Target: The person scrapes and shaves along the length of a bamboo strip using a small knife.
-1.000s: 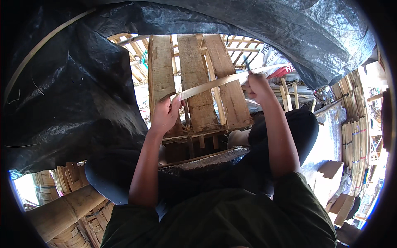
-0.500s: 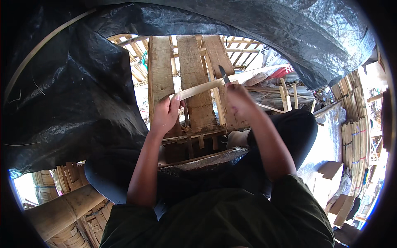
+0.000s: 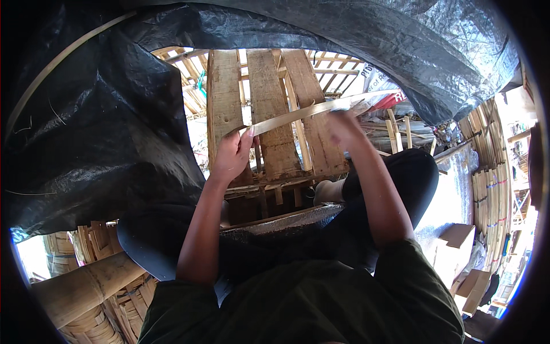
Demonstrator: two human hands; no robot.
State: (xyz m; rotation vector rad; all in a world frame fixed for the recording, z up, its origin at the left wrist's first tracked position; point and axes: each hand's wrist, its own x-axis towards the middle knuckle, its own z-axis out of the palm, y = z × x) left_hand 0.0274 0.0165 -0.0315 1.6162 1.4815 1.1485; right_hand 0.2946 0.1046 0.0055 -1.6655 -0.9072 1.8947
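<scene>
A long, pale, flat bamboo strip (image 3: 289, 117) slants across in front of me, its far end rising to the right. My left hand (image 3: 231, 155) is closed round its near end, thumb on top. On the right, my right hand (image 3: 347, 132) is closed in a fist beside the strip, blurred by motion. It grips a small knife (image 3: 341, 108), whose blade is smeared and barely shows against the strip. Whether the blade touches the strip I cannot tell.
Rough wooden planks (image 3: 268, 114) lie side by side beyond my hands. Black plastic sheeting (image 3: 114, 132) hangs on the left and overhead. A thick bamboo pole (image 3: 86, 289) lies at lower left. Bundled bamboo strips (image 3: 491, 200) stand at right, near cardboard boxes (image 3: 458, 236).
My right hand has shifted a little to the right along the strip with the knife, whose blade has turned from upright into a blur. My left hand has hardly moved.
</scene>
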